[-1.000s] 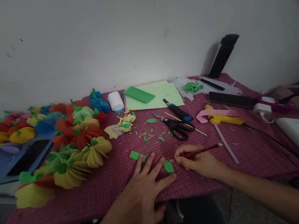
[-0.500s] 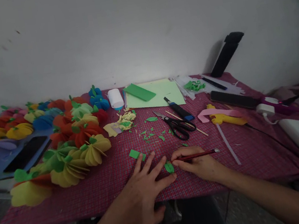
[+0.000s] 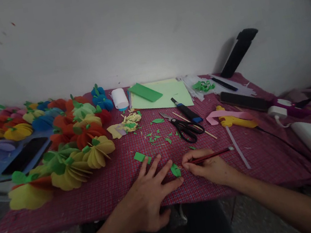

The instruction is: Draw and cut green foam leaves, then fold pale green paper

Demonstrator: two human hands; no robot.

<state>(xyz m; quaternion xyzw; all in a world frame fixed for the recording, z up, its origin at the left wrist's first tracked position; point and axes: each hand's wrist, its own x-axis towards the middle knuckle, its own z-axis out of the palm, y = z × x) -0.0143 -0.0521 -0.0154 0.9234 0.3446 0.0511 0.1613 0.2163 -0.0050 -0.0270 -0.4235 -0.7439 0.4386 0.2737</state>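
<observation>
Left hand (image 3: 147, 199) is lying spread on the red-checked, cloth-covered table (image 3: 89, 201), a small green paper leaf (image 3: 175, 170) sitting between two fingertips; right hand (image 3: 212, 168)'s pinching a slim dark-red pencil (image 3: 214, 154) just beside it.

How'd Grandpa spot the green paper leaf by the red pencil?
On the red checked tablecloth, look near the front edge, between left hand and right hand. There lies a small, pointed green paper leaf. Unlike the farther leaf beside the black-handled scissors, it sits by the thin dark red pencil.
</observation>
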